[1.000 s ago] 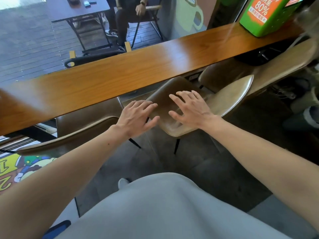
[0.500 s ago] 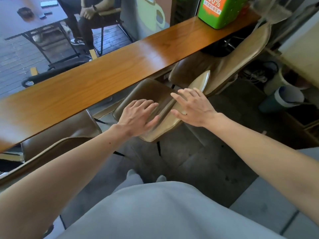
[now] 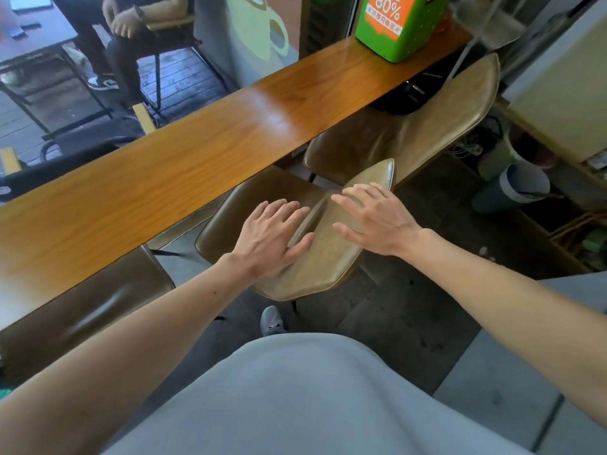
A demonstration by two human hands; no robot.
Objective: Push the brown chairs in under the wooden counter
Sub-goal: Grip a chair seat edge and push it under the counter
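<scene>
We had both hands on the back of the middle brown chair (image 3: 325,264). It stood on our side of the wooden counter (image 3: 203,165), the far edge of its seat just beneath the counter's near edge and its back well out from it. Our left hand (image 3: 272,238) lay flat, fingers straight over the back's top edge, thumb on its rear face, gripping nothing. Our right hand (image 3: 377,218) was spread open over the same back, nearer the counter's right end; we could not tell whether its palm touched. A second brown chair (image 3: 453,119) stood by the counter's right end, near a green box (image 3: 397,27) on the counter top. A third brown chair (image 3: 92,310) sat partly under the counter's left stretch.
</scene>
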